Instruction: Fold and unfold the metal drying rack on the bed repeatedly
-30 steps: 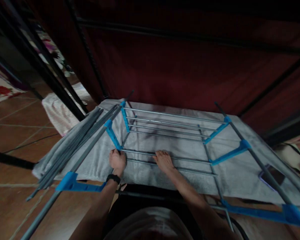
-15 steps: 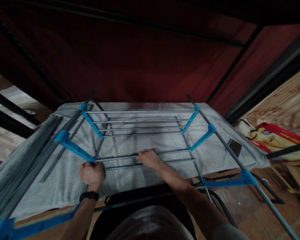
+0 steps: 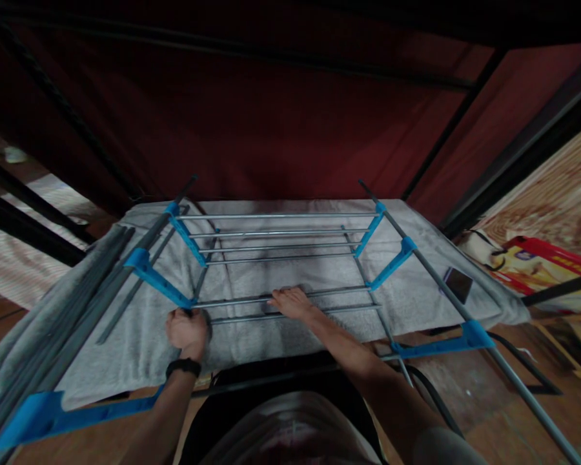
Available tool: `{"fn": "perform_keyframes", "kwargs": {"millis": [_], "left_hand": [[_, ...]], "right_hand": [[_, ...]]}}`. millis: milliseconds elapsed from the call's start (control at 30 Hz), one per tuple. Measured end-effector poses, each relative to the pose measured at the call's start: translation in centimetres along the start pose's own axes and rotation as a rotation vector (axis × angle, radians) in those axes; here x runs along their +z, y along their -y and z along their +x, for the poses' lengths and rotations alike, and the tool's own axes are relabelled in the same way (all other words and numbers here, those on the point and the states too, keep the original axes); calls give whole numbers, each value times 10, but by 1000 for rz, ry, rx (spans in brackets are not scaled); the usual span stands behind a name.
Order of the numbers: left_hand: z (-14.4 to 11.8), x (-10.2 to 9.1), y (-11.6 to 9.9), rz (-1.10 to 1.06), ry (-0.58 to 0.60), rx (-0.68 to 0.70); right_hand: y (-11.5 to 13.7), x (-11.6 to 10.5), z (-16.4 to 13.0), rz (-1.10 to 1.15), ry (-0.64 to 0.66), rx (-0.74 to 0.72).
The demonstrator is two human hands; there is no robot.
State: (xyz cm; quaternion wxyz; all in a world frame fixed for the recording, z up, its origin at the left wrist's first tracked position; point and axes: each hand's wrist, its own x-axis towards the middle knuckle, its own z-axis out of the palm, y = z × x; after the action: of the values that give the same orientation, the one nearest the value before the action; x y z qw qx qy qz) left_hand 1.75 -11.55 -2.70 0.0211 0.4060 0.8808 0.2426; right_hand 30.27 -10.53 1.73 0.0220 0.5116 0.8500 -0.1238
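At 7 o'clock the left hand (image 3: 186, 328) is clenched on the end of a blue bracket (image 3: 164, 283); at 6, the right hand (image 3: 290, 302) curls its fingers around a metal rod (image 3: 242, 301). Rod and bracket seem to be being joined, which calls for steady bracing. The rack (image 3: 281, 233) fills the centre; a phone (image 3: 459, 285) lies at 4, loose poles (image 3: 72, 307) crowd 8.

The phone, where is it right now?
In the head view, the phone lies on the right part of the grey cloth, just right of the long right-hand pole.
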Motion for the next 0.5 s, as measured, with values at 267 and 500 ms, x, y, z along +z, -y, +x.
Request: {"fn": "perform_keyframes", "kwargs": {"millis": [267,500], "left_hand": [[4,-4,0,-38,40,13],[9,0,0,-89,71,6]], "right_hand": [[18,11,-30,59,-314,-116],[31,27,-34,-47,-199,-141]]}}
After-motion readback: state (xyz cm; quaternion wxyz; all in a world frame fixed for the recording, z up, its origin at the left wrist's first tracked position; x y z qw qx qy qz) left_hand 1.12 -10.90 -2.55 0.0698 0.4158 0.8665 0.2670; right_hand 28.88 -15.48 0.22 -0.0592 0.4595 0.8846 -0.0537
